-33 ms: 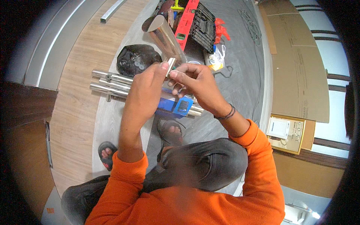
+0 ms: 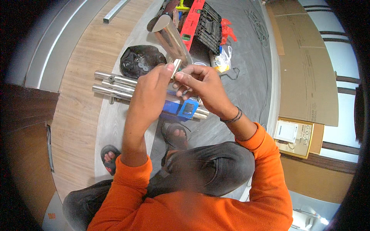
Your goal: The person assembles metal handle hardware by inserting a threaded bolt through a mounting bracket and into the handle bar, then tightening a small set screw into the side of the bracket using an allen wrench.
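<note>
A short, shiny metal tube [image 2: 176, 64] is held up in front of me. My left hand [image 2: 150, 92] is closed round it, with the thumb along its side. At the tube's near end, my right hand [image 2: 202, 82] pinches with thumb and forefinger while its other fingers curl loosely below. Whether a smaller part sits between those fingertips is hidden. Under my hands, several long polished metal tubes [image 2: 115, 89] lie side by side on the floor. A blue plastic piece [image 2: 187, 109] rests on them, close to my right wrist.
Beyond my hands a wide shiny metal cylinder [image 2: 171, 38] stands by a black bag of small parts [image 2: 142, 61]. Farther off are a red spirit level [image 2: 191, 24], a black tool case [image 2: 209, 29] and a white-and-yellow plastic bag [image 2: 222, 61]. Cardboard sheets [image 2: 308, 69] lie at the right.
</note>
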Tool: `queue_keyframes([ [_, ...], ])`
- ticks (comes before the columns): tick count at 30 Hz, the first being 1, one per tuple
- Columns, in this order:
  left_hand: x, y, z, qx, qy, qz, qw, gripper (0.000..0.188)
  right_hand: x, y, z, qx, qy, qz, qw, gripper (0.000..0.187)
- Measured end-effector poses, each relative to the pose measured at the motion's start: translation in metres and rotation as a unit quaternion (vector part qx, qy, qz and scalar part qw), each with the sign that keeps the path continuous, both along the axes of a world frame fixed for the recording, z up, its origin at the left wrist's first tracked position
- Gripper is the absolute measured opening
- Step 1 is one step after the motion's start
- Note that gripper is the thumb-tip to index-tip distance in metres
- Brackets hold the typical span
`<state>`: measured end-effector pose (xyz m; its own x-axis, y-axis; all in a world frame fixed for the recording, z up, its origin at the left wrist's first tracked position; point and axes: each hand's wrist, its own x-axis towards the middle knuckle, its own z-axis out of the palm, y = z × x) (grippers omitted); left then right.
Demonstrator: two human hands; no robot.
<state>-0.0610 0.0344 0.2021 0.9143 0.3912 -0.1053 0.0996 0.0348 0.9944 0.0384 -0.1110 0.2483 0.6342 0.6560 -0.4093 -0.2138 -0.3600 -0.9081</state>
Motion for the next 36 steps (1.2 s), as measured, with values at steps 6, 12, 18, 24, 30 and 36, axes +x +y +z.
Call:
queue_keyframes([
  [6, 0.002, -0.001, 0.003, -0.019, -0.015, -0.016, 1.000, 0.050, 0.001, -0.004, -0.001, 0.014, 0.046, -0.023, 0.999, 0.023],
  [12, -0.004, -0.002, 0.016, 0.046, 0.013, -0.035, 0.998, 0.049, 0.004, -0.006, 0.017, -0.074, -0.203, 0.081, 0.973, 0.020],
  [18, -0.006, -0.001, 0.013, 0.085, -0.021, -0.048, 0.995, 0.044, 0.023, 0.001, 0.044, -0.037, -0.693, 0.324, 0.643, 0.017],
  [24, -0.004, 0.003, 0.004, 0.089, -0.070, -0.078, 0.991, 0.049, 0.040, 0.027, 0.085, 0.041, -0.751, 0.486, 0.445, 0.018],
  [30, 0.003, 0.003, -0.002, -0.009, -0.035, -0.076, 0.996, 0.061, 0.047, -0.011, 0.032, 0.058, -0.504, 0.176, 0.844, 0.059],
  [36, -0.005, 0.017, -0.013, -0.052, 0.031, -0.093, 0.994, 0.048, 0.043, -0.007, -0.028, -0.010, -0.317, 0.148, 0.937, 0.061],
])
